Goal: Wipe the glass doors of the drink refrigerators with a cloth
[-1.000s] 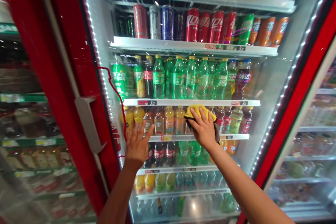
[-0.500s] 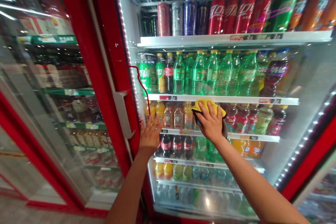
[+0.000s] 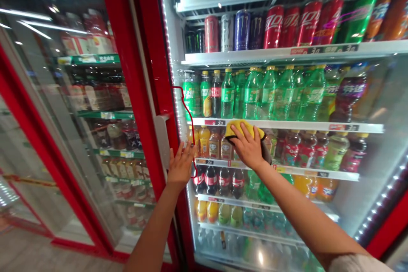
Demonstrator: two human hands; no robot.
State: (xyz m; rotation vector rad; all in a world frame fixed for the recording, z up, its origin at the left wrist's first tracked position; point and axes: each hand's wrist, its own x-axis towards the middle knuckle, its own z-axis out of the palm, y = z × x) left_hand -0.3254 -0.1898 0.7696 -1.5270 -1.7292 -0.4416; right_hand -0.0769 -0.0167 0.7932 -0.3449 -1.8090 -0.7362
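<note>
A glass door of a drinks cooler fills the middle of the head view. My right hand [image 3: 247, 146] presses a yellow cloth [image 3: 242, 129] with a black edge flat against the glass, fingers spread over it; a grey part of the cloth hangs below and to the right. My left hand [image 3: 180, 165] rests with fingers apart on the left edge of the door, holding nothing, just right of the pale door handle [image 3: 163, 140]. A thin red outline [image 3: 189, 112] shows on the glass above the left hand.
Behind the glass are shelves with green soda bottles [image 3: 251, 93], red cola cans [image 3: 274, 27] and dark cola bottles [image 3: 211, 175]. A red door frame [image 3: 127, 72] and another cooler stand to the left, with grey floor [image 3: 73, 255] below.
The view has shifted, so the cooler appears farther right. My right hand and the cloth have moved left across the glass. My left hand remains at the door's edge.
</note>
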